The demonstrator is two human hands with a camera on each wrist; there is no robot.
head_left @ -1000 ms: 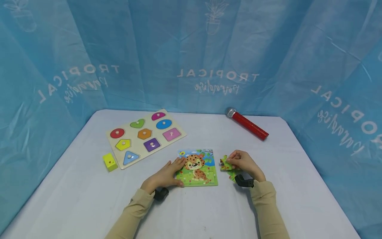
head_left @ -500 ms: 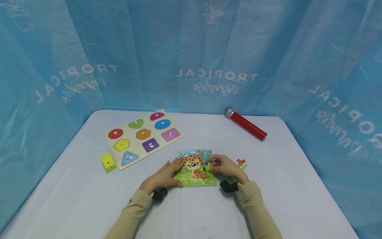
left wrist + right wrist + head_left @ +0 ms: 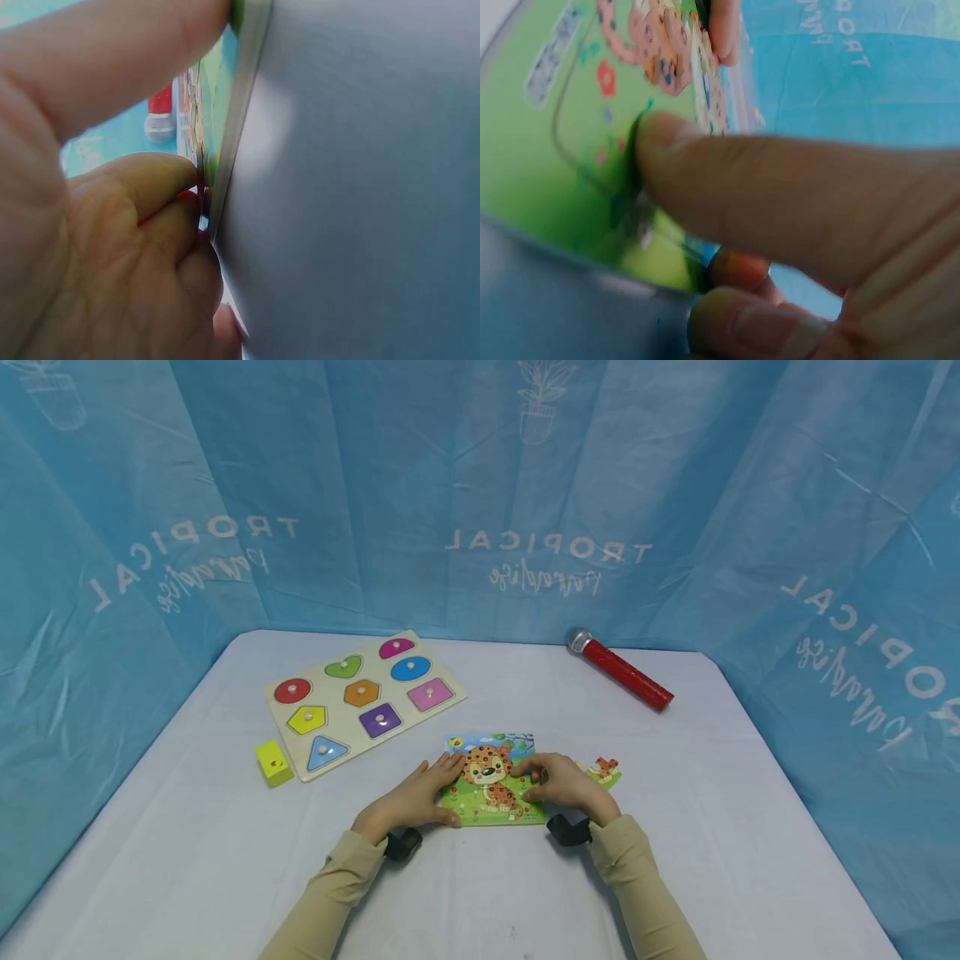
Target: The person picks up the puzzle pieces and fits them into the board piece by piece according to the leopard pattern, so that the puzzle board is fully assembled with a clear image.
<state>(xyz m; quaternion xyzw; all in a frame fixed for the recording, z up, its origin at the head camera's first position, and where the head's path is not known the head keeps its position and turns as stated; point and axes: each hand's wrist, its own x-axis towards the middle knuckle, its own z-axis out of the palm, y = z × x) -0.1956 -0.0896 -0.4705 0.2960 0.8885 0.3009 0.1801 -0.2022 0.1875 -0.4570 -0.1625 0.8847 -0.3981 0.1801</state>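
A small square jigsaw puzzle (image 3: 483,810) with a spotted leopard cub on green grass lies in front of the person. My left hand (image 3: 408,795) rests along its left side, fingers on the picture and thumb at the near left corner. From the right, my right hand (image 3: 566,785) reaches over the puzzle's right edge. In the right wrist view its thumb (image 3: 682,157) presses on the green surface, where a piece's outline shows; other fingers bend past the edge. Loose jigsaw pieces (image 3: 606,768), green and orange, lie just beyond this hand, partly hidden by it.
A wooden shape board (image 3: 348,739) with knobbed coloured pieces lies at the back left, a yellow block (image 3: 273,763) against its near corner. Farther back on the right is a red microphone (image 3: 626,674). Blue curtain (image 3: 480,485) hangs behind the white table (image 3: 480,893).
My right hand has carried a jigsaw piece from the loose ones leftward onto the puzzle's right part, and its fingers now lie lower on the picture. My left hand has stayed in place.
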